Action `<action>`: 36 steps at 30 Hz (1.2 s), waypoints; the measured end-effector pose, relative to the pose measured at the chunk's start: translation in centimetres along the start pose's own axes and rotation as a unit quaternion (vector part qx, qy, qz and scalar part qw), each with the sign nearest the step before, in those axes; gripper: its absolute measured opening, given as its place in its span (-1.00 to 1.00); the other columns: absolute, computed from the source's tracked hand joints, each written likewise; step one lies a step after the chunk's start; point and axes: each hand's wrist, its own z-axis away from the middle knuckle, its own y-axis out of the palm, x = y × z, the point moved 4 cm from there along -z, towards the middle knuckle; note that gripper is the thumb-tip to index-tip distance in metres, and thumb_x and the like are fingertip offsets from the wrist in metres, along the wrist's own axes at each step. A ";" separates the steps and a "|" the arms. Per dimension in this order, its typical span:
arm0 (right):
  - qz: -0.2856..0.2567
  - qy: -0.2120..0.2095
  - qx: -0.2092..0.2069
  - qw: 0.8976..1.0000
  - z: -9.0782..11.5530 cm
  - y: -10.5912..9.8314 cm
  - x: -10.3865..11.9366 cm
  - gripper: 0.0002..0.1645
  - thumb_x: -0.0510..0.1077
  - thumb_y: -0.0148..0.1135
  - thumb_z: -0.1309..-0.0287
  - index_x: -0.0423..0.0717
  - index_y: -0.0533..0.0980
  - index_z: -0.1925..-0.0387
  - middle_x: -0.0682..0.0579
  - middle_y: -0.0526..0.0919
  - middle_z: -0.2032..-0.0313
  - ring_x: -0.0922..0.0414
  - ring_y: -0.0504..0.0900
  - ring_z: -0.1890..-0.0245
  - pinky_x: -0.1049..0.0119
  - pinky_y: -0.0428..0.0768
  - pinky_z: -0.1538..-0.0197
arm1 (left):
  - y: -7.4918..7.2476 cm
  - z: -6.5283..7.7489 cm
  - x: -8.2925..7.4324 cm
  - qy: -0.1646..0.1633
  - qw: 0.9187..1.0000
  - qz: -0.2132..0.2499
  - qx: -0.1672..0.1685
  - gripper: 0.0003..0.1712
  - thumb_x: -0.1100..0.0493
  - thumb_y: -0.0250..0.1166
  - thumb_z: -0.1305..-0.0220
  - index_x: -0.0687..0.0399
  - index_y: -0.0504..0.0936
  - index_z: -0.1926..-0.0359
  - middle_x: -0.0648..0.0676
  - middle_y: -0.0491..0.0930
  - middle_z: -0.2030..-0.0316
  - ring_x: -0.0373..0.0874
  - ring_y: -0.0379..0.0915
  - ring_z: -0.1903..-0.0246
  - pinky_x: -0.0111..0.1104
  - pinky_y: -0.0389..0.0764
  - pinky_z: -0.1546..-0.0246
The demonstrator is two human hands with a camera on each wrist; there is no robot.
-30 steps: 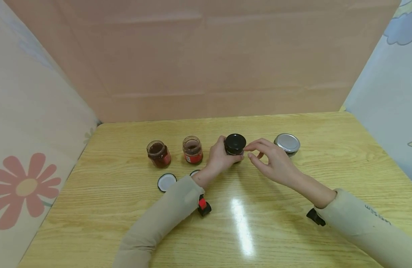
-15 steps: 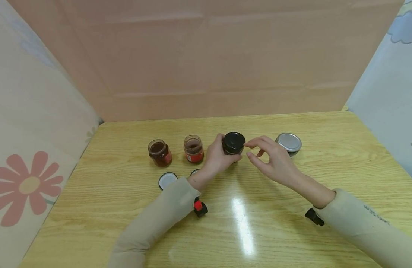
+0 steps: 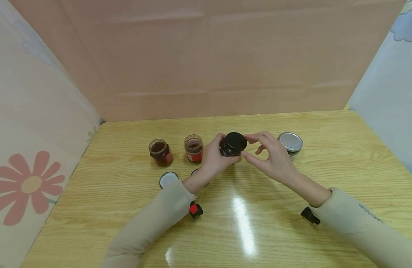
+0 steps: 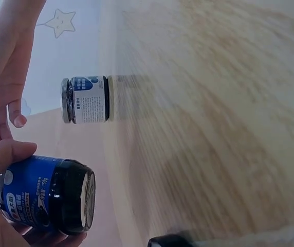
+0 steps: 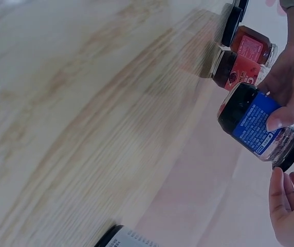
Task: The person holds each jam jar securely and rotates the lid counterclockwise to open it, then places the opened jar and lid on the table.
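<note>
Looks like lid-opening: left hand point(image 3: 214, 156) wrapped round the blue-labelled jar point(image 4: 31, 188) above the bench point(image 3: 276, 223), right hand point(image 3: 276, 160) pinching its black lid point(image 3: 236, 141). Next move probably needs a firm left grip while the right twists.

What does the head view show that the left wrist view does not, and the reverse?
Head only: the leftmost open jar, the second open jar, the upturned lid.
Left wrist only: the base of the held jar and the "150g" on its blue label.
Both: this jar, the silver-lidded jar, the left hand, the right hand.
</note>
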 end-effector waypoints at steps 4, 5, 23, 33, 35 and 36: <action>-0.005 0.013 0.006 1.000 -0.1 0.2 0.0 -0.45 -0.26 0.46 0.08 -0.18 0.56 -0.04 -0.03 0.61 0.13 0.24 0.50 0.16 0.55 0.50 0.31 | -0.3 0.1 -0.1 0.023 1.000 -0.003 -0.007 -0.46 0.08 0.53 0.07 0.06 0.51 0.06 0.06 0.63 0.15 -0.08 0.55 0.19 -0.29 0.56 0.21; -0.004 0.019 0.008 1.000 -0.2 0.3 0.1 -0.44 -0.25 0.47 0.07 -0.18 0.55 -0.05 -0.03 0.60 0.12 0.23 0.50 0.15 0.52 0.50 0.30 | -0.4 0.2 -0.1 0.027 1.000 -0.006 -0.008 -0.46 0.08 0.53 0.07 0.07 0.52 0.07 0.07 0.63 0.16 -0.09 0.55 0.21 -0.31 0.56 0.24; -0.007 0.163 0.025 0.986 -1.3 2.1 0.4 -0.33 0.07 0.47 0.03 -0.11 0.52 -0.12 -0.05 0.48 0.09 0.13 0.47 0.17 0.24 0.53 0.22 | -0.8 0.5 -1.1 0.057 0.993 -0.097 -0.042 -0.52 -0.03 0.50 0.11 0.09 0.55 0.20 0.03 0.66 0.37 -0.15 0.58 0.41 -0.41 0.55 0.41; -0.066 0.200 -0.003 0.978 -1.5 2.7 0.3 -0.40 0.02 0.51 0.08 -0.11 0.56 -0.02 -0.05 0.50 0.10 0.11 0.44 0.11 0.08 0.42 -0.01 | -0.9 0.7 -1.3 0.053 0.992 -0.102 -0.045 -0.51 -0.07 0.50 0.10 0.08 0.56 0.21 0.03 0.67 0.35 -0.14 0.60 0.39 -0.40 0.57 0.39; -0.090 0.215 -0.003 0.972 -1.5 2.7 0.2 -0.41 0.00 0.50 0.07 -0.11 0.57 -0.02 -0.06 0.50 0.09 0.10 0.42 0.10 0.02 0.40 -0.08 | -0.9 0.8 -1.4 0.054 0.993 -0.097 -0.042 -0.52 -0.05 0.50 0.10 0.08 0.56 0.20 0.03 0.68 0.34 -0.14 0.60 0.38 -0.40 0.58 0.38; -0.104 0.221 -0.003 0.970 -1.5 2.7 0.2 -0.41 -0.02 0.50 0.07 -0.11 0.57 -0.03 -0.06 0.49 0.08 0.10 0.42 0.10 0.00 0.39 -0.11 | -0.9 0.8 -1.4 0.054 0.993 -0.093 -0.042 -0.53 -0.04 0.49 0.10 0.08 0.56 0.19 0.03 0.68 0.33 -0.14 0.60 0.38 -0.40 0.58 0.38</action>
